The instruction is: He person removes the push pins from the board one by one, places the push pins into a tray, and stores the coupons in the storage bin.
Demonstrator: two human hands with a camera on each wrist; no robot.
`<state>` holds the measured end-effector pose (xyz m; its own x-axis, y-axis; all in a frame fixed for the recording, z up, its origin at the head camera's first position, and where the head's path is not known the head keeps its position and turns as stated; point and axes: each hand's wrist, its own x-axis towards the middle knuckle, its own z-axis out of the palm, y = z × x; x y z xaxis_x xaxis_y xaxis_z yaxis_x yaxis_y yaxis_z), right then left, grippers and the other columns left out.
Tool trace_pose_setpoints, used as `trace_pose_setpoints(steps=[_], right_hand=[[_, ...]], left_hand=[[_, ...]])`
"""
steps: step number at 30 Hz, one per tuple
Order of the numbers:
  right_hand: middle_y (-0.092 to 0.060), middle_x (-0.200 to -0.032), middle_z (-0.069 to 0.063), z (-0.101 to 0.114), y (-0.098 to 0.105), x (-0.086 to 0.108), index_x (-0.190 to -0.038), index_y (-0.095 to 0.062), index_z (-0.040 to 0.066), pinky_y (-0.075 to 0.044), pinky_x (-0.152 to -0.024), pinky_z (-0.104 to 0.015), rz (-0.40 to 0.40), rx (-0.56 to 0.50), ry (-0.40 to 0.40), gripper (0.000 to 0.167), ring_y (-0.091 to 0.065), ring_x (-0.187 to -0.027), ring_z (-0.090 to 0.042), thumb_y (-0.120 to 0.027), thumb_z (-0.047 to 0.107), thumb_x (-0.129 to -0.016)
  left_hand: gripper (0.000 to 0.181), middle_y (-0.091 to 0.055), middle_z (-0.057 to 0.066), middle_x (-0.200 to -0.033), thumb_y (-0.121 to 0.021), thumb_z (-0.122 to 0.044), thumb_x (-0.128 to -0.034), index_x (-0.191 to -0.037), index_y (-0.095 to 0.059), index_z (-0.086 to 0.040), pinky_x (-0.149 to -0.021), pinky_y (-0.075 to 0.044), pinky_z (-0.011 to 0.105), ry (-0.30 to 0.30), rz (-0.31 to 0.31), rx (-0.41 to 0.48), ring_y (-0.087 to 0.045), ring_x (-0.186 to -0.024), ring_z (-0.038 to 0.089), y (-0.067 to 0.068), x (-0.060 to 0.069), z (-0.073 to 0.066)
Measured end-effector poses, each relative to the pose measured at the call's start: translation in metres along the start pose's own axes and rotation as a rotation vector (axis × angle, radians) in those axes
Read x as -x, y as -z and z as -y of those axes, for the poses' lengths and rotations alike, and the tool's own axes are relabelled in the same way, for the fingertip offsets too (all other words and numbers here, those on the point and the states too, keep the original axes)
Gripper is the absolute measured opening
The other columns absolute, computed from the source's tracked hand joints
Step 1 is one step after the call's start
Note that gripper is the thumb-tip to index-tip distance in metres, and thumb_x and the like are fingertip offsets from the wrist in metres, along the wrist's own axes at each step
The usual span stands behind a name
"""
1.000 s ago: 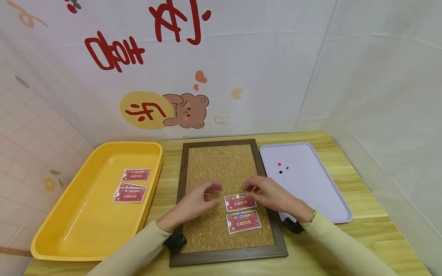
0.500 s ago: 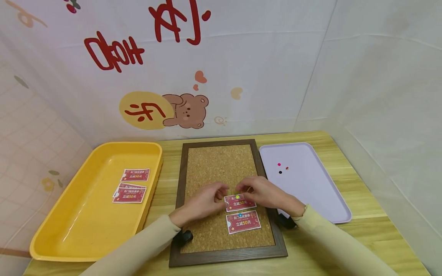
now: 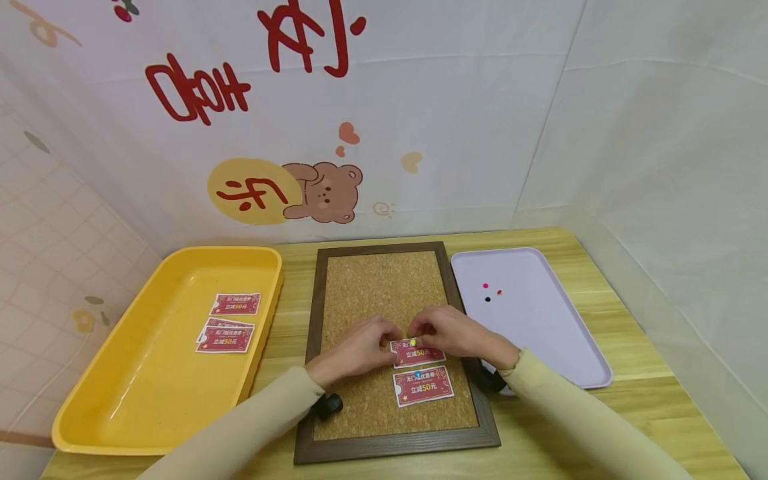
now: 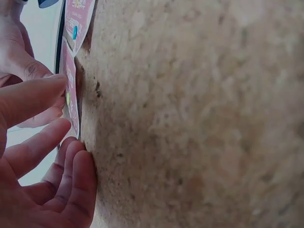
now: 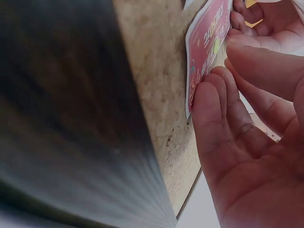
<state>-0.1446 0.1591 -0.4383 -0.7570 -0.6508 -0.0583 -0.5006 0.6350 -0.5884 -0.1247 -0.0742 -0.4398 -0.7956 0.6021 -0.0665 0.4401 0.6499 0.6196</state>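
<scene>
In the head view, two red coupons lie on the framed cork board (image 3: pixel 378 287), one above the other. The upper coupon (image 3: pixel 414 362) bears a yellow-green pin (image 3: pixel 413 343); the lower coupon (image 3: pixel 423 390) bears a blue pin (image 3: pixel 418 375). My left hand (image 3: pixel 360 348) is at the upper coupon's left end, fingers bent loosely. From the right, my right hand (image 3: pixel 459 335) covers that coupon's upper right corner. In the right wrist view, the fingers of my right hand (image 5: pixel 256 142) rest at the coupon's edge (image 5: pixel 206 42), the thumb apart from them. Neither hand visibly pinches anything.
At the left stands a yellow tray (image 3: pixel 150 373) holding several coupons (image 3: pixel 225 339). A pale purple tray (image 3: pixel 540 320) to the right of the board holds a pink pin (image 3: pixel 485 286), a black pin (image 3: pixel 488 299) and a small reddish one (image 3: pixel 500 292). A wall rises behind.
Both hands have moved inward, my left hand rightward to the upper coupon's left end and my right hand slightly leftward. The coupons and pins lie as before.
</scene>
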Motion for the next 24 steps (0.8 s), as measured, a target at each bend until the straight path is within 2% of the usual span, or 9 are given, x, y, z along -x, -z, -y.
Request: trace_pose_setpoints(steps=[8, 13, 24], right_hand=[[-0.064, -0.093, 0.011, -0.0011, -0.0003, -0.0049, -0.094, -0.076, 0.017, -0.048, -0.076, -0.029, 0.024, 0.024, -0.006, 0.007, -0.055, -0.084, -0.007, -0.076, 0.01, -0.093], [-0.061, -0.089, 0.011, -0.0011, -0.0003, -0.0057, -0.091, -0.074, 0.018, -0.045, -0.072, -0.028, 0.025, 0.024, 0.004, 0.01, -0.052, -0.08, -0.006, -0.076, 0.008, -0.093], [-0.059, -0.085, 0.009, -0.0014, 0.0003, -0.0073, -0.089, -0.073, 0.016, -0.045, -0.071, -0.027, 0.049, 0.037, 0.001, 0.01, -0.051, -0.077, -0.006, -0.077, 0.008, -0.091]], left_hand=[[0.027, -0.057, 0.001, -0.098, -0.084, -0.015, -0.0848, -0.109, -0.073, -0.01, -0.076, -0.044, 0.032, 0.021, 0.014, -0.018, -0.05, -0.085, 0.013, -0.002, -0.0032, 0.0008], [0.028, -0.054, 0.001, -0.096, -0.084, -0.016, -0.0853, -0.11, -0.072, -0.01, -0.073, -0.041, 0.032, 0.056, 0.02, -0.025, -0.047, -0.082, 0.015, -0.0024, -0.0036, -0.0009], [0.028, -0.053, 0.002, -0.102, -0.084, -0.016, -0.0841, -0.107, -0.068, -0.009, -0.073, -0.043, 0.033, 0.086, 0.03, -0.019, -0.047, -0.083, 0.016, 0.0002, -0.0047, -0.0064]])
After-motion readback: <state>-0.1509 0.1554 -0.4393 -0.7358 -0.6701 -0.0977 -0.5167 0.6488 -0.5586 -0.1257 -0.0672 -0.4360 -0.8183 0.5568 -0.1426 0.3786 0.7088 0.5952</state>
